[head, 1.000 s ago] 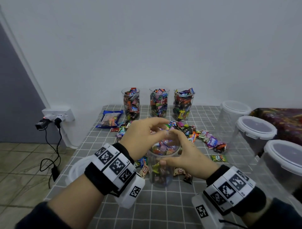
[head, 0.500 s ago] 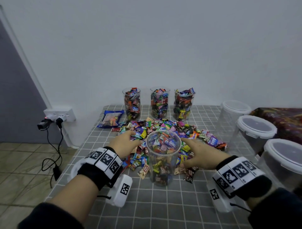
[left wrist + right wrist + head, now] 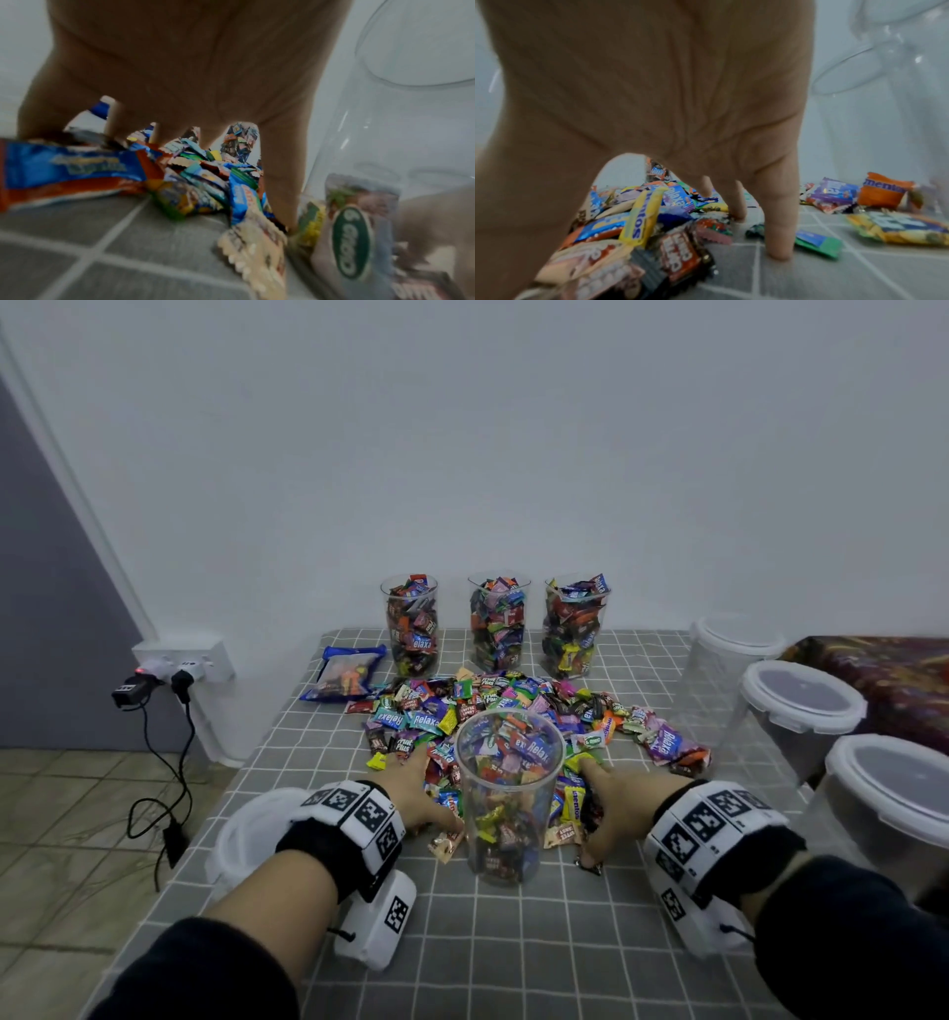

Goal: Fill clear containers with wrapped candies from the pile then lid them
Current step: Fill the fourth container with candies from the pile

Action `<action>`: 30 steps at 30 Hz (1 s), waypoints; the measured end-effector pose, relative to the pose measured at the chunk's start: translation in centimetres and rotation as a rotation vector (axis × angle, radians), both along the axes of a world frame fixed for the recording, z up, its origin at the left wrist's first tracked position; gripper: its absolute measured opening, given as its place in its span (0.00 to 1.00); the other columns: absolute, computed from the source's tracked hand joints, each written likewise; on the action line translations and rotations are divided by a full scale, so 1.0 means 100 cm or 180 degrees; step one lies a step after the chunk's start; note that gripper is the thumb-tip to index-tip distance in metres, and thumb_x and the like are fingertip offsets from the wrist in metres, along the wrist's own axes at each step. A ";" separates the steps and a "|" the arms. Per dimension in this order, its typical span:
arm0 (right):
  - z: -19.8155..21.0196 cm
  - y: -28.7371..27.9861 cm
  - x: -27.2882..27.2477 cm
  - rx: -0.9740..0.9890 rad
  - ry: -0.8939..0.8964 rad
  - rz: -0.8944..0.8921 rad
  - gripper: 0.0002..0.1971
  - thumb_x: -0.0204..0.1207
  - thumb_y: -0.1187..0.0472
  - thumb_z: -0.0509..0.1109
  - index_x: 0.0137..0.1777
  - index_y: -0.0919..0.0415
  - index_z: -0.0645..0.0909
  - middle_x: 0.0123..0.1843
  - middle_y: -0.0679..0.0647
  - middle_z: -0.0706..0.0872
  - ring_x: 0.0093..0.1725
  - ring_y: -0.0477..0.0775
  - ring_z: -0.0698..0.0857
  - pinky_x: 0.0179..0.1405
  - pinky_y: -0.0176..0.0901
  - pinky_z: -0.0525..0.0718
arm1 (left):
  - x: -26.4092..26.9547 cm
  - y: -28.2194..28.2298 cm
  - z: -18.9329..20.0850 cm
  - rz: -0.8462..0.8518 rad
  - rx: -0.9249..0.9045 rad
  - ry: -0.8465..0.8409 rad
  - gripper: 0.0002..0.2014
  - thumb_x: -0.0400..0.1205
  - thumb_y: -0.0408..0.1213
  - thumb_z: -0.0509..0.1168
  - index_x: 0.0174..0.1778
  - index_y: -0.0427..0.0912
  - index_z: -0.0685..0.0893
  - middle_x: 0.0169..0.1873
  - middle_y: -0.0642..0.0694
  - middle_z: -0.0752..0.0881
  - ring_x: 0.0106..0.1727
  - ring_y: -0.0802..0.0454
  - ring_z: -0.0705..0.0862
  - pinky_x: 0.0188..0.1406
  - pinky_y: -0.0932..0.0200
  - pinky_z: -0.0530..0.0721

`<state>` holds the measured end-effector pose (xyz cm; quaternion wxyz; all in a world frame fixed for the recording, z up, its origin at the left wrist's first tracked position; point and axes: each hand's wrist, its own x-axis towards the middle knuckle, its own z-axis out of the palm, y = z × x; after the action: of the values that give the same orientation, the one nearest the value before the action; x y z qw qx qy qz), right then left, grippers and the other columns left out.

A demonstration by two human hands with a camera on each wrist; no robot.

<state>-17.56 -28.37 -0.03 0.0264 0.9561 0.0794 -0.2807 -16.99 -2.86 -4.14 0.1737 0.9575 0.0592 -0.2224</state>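
A tall clear container (image 3: 507, 819), partly filled with wrapped candies, stands in the middle of the grey checked table (image 3: 513, 942). The candy pile (image 3: 493, 706) lies just behind and around it. My left hand (image 3: 408, 770) rests on the pile left of the container, fingers spread down among the wrappers (image 3: 185, 182), beside the container wall (image 3: 385, 132). My right hand (image 3: 603, 788) rests on the pile to the container's right. Its fingertips (image 3: 779, 249) touch the tablecloth next to loose candies (image 3: 680, 247). Neither hand visibly grips anything.
Three filled clear containers (image 3: 497, 624) stand in a row at the back by the wall. A blue snack bag (image 3: 345, 672) lies back left. Three empty lidded tubs (image 3: 801, 706) line the right edge. A white lid (image 3: 246, 834) lies under my left wrist.
Both hands have come down from the container's mouth to the pile on either side of it. The container's open top now shows.
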 end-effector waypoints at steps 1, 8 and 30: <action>0.000 0.003 0.000 -0.0020 0.0002 0.0076 0.62 0.63 0.39 0.78 0.84 0.52 0.35 0.84 0.54 0.57 0.76 0.59 0.70 0.69 0.53 0.75 | 0.000 -0.001 0.001 -0.0109 0.0036 0.0045 0.65 0.55 0.64 0.75 0.83 0.56 0.41 0.82 0.37 0.53 0.82 0.37 0.55 0.75 0.38 0.66; -0.008 0.016 0.002 0.0008 -0.0142 0.0420 0.57 0.66 0.45 0.79 0.84 0.49 0.40 0.82 0.55 0.60 0.75 0.60 0.70 0.68 0.53 0.76 | -0.006 -0.010 0.004 -0.0666 0.0540 -0.0176 0.57 0.63 0.55 0.79 0.83 0.55 0.49 0.79 0.42 0.65 0.71 0.41 0.75 0.68 0.46 0.77; -0.021 0.013 0.008 0.0061 -0.0737 0.0647 0.25 0.80 0.62 0.63 0.77 0.49 0.68 0.69 0.56 0.76 0.68 0.58 0.77 0.61 0.48 0.78 | -0.009 -0.016 0.013 -0.0619 0.0850 -0.1034 0.11 0.83 0.42 0.62 0.55 0.47 0.87 0.51 0.44 0.87 0.54 0.45 0.84 0.50 0.55 0.82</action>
<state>-16.79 -27.08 -2.10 0.0546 0.9694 0.1749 -0.1636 -17.85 -4.43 -2.86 0.0304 0.9964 -0.0331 -0.0713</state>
